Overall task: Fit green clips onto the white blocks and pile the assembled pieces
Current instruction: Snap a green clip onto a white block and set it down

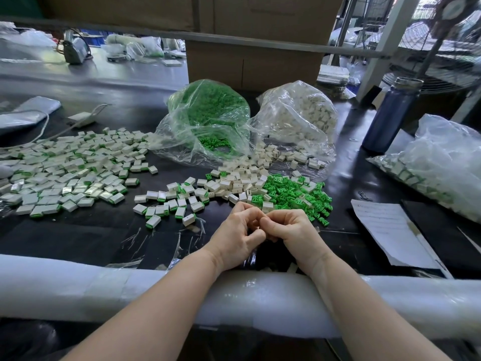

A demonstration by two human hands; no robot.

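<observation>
Green clips (294,191) lie beyond both hands, fingers (250,212) curled tight together; held piece can't be seen.

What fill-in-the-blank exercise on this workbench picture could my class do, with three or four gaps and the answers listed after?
1. The loose green clips lie to the ______ of the loose white blocks.
2. The left hand and right hand meet at the ______.
3. The dark bottle stands on the ______ side of the table.
4. The bag of clips is see-through and lies ______ at its mouth.

Answers: right; fingertips; right; open
</observation>
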